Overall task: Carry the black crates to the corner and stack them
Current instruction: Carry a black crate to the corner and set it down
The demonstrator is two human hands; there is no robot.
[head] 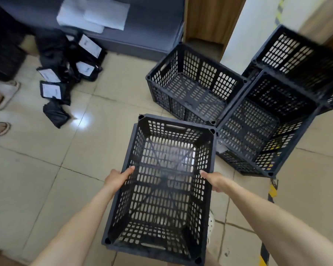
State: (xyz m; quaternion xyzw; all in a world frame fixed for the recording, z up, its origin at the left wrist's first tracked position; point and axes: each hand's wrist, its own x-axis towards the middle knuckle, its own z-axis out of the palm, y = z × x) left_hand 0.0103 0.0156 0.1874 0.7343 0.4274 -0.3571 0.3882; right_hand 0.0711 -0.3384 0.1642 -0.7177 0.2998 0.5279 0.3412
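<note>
— Two hands on one crate [161,185]: left hand [116,179] and right hand [212,180] clamp its long sides, fingers curled over the rims, thumbs inside.

— Orientation?

— Long axis points away from the person. The other crates [196,89] sit ahead-right by the wall; both hands equally near.

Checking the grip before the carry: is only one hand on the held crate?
No: the left hand and right hand each grip a long side of the held crate.
</note>
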